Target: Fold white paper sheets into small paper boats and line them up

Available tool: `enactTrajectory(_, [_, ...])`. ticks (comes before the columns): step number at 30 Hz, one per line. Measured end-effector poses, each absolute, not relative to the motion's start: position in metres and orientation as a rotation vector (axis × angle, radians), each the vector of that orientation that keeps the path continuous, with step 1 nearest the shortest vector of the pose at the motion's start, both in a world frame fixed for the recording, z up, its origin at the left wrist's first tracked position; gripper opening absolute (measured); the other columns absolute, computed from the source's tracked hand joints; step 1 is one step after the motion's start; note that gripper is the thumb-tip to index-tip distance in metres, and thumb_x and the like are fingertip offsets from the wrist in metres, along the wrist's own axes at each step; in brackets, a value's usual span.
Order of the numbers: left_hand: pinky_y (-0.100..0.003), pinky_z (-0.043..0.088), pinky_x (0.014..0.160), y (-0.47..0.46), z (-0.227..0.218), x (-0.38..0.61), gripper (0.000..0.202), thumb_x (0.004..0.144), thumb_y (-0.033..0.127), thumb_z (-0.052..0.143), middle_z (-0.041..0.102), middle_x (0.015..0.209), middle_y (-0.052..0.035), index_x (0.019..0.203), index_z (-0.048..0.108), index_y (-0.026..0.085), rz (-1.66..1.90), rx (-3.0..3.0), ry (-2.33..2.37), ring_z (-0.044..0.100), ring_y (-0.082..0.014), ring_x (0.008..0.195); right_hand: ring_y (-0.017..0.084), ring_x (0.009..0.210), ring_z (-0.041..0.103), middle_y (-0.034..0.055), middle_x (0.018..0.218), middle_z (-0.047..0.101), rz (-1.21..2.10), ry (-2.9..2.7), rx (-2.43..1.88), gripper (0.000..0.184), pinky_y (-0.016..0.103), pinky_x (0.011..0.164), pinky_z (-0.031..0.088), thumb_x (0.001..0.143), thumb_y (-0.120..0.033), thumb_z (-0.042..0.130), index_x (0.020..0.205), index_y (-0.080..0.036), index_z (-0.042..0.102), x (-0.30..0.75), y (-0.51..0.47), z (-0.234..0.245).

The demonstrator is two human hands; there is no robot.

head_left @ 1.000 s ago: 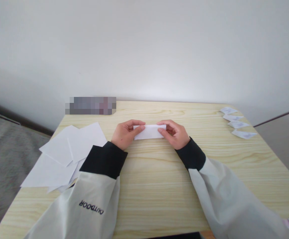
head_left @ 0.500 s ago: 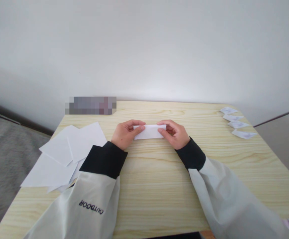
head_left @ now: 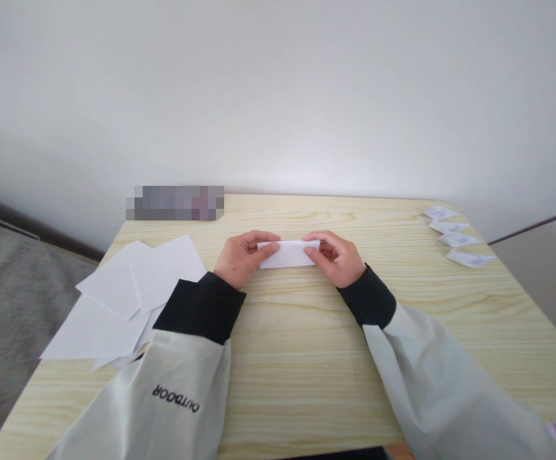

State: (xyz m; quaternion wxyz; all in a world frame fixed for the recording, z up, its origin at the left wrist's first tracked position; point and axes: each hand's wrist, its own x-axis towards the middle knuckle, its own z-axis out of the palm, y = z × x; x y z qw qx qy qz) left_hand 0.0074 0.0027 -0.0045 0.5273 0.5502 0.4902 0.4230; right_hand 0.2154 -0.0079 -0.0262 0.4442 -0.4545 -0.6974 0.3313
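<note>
- A folded white paper strip is held level above or on the middle of the table; whether the tabletop is touched by it cannot be told.
- The strip's left end is gripped by the left hand, pinched between the thumb in front and the fingers behind.
- Its right end is gripped in the same way by the right hand, with the thumb laid across the near face.
- Between the two thumbs, the strip's plain face is left uncovered.
- Loose white sheets are spread, overlapping, on the table's left side, and are partly covered by the left sleeve, on which "OUTDOOR" is printed.
- Four small folded papers are lined up near the right edge, well apart from the right hand.
- A pixelated item is set at the far left corner, its details hidden.
</note>
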Motion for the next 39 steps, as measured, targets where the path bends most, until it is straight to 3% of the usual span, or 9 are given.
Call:
enactTrajectory(12, [-0.021,0.035,0.046,0.002,-0.0028,0.0085,0.042,0.063,0.05,0.074,0.066,0.065,-0.0019,0.086,0.072,0.015,1.003,1.397,1.259,0.047,-0.0089,0.051,0.008,0.051,0.047,0.0004,0.073,0.061,0.753,-1.765,-1.126,0.022,0.022,0.049,0.04,0.082,-0.033,0.059,0.099,-0.019,0.064,0.2165,-0.009,-0.0248])
enactTrajectory(39, [-0.021,0.035,0.046,0.0013,-0.0018,0.0097,0.037,0.063,0.046,0.074,0.065,0.063,-0.0014,0.083,0.072,0.015,1.021,1.368,1.269,0.048,-0.0089,0.05,0.008,0.051,0.048,0.0005,0.074,0.062,0.753,-1.794,-1.114,0.022,0.022,0.05,0.041,0.083,-0.031,0.059,0.1,-0.019,0.064,0.2163,-0.0096,-0.0225])
